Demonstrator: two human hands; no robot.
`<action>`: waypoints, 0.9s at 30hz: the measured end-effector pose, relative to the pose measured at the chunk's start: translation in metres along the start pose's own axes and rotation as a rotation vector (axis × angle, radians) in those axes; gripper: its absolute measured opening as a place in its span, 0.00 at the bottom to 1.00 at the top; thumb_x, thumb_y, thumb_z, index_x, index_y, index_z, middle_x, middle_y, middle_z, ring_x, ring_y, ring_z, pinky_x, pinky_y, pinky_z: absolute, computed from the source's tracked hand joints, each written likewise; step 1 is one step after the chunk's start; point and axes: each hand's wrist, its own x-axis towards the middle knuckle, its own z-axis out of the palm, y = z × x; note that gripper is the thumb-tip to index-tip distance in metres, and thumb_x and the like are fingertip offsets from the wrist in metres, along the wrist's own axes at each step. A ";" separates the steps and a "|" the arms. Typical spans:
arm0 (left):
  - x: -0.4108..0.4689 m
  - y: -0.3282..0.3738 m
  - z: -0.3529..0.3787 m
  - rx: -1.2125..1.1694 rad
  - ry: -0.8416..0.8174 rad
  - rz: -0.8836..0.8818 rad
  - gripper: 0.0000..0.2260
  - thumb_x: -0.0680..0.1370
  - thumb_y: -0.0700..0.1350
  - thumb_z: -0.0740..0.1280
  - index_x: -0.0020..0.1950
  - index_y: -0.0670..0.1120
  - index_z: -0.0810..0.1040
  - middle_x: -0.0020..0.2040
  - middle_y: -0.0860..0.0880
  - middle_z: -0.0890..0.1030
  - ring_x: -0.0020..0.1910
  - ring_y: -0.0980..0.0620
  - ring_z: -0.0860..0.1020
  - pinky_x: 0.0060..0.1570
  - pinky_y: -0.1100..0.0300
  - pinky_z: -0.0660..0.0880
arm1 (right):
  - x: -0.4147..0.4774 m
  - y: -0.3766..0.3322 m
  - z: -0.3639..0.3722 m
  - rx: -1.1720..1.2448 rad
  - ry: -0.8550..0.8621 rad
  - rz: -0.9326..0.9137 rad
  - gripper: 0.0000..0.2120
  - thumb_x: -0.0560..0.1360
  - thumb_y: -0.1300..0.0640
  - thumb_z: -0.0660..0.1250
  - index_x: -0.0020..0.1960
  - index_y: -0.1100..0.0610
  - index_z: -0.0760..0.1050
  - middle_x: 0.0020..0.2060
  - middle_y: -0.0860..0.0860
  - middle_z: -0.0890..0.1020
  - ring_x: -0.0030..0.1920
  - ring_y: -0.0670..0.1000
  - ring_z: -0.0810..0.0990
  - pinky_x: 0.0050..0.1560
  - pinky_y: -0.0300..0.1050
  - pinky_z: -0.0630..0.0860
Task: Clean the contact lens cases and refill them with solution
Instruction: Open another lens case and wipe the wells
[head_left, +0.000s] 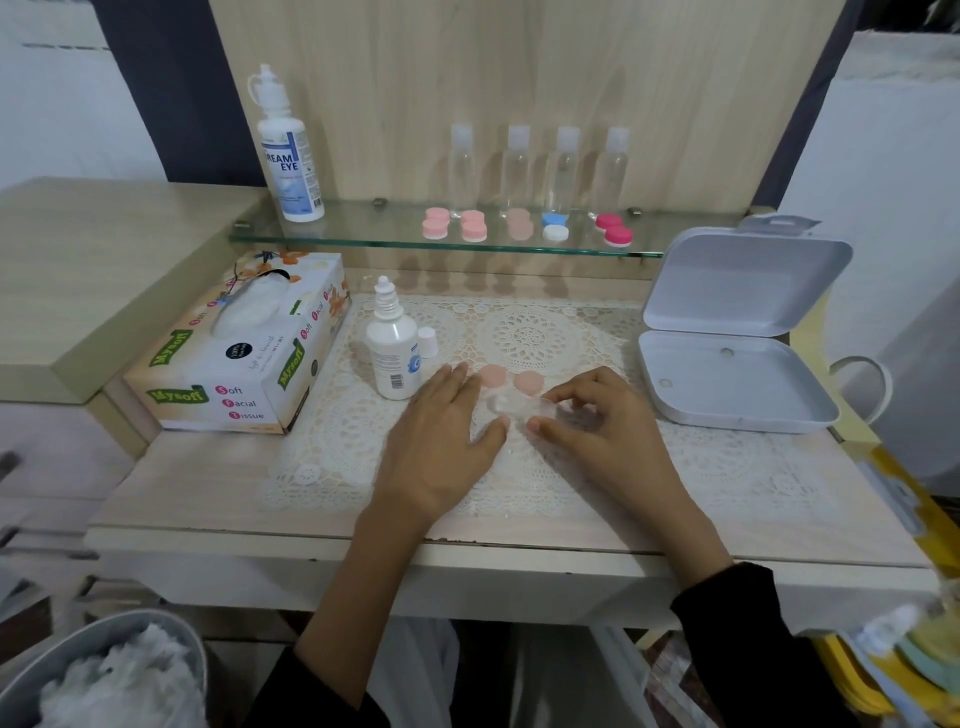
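One clear case (511, 407) lies on the lace mat (545, 327) in the middle of the tabletop (208, 493), between the two hands, with both wells uncapped. The right hand (597, 431) has its grip closed on the case's right end, pinched between forefinger and thumb. The left hand (441, 441) lies flat with its fingers straight. Its grip is apart and holds nothing, and the thumb tip is just at the case's left end.

The case is see-through and light, and it is held at one end only. A twist or lift could tip it and, I judge, spill whatever is in the wells. I cannot tell whether they hold any liquid.

Two peach caps (492, 375) sit loose on the mat just behind the case, touching or nearly touching the left fingertips. Lace sheds lint and is uneven, so a cap may pick up fibres. A sweep of the left hand could also send one sliding.

The small bottle (392, 358) stands uncapped just left of that hand, with its lid (427, 341) beside it. This looks like the main hazard, because a careless reach would knock the bottle over and empty it into the mat. The bare nozzle could also get touched and dirtied.

The tissue box (234, 353) is near on the left, handy for drying. The open white box (737, 379) sits well apart on the right.

On the glass shelf (363, 241) behind, more cases (435, 223) wait in a row near its front edge. A hasty grab could push one off.
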 end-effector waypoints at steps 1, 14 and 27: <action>0.000 0.000 0.000 0.004 -0.001 0.004 0.28 0.80 0.57 0.56 0.77 0.48 0.56 0.78 0.53 0.53 0.76 0.57 0.48 0.72 0.61 0.49 | -0.002 0.000 -0.002 0.010 0.007 -0.003 0.11 0.68 0.54 0.77 0.49 0.55 0.82 0.44 0.47 0.76 0.47 0.43 0.75 0.45 0.27 0.67; -0.004 0.003 -0.002 0.022 0.008 0.011 0.26 0.81 0.56 0.56 0.77 0.49 0.59 0.78 0.53 0.56 0.76 0.56 0.51 0.72 0.61 0.50 | -0.004 -0.002 -0.048 0.018 0.176 -0.001 0.08 0.68 0.52 0.77 0.45 0.50 0.80 0.46 0.45 0.80 0.46 0.43 0.77 0.40 0.30 0.73; -0.005 0.002 -0.002 0.015 0.011 0.011 0.25 0.81 0.56 0.57 0.76 0.49 0.61 0.77 0.53 0.57 0.76 0.57 0.52 0.71 0.62 0.50 | 0.015 0.048 -0.097 -0.179 0.372 0.187 0.14 0.70 0.52 0.76 0.52 0.56 0.81 0.45 0.52 0.81 0.44 0.53 0.79 0.43 0.41 0.69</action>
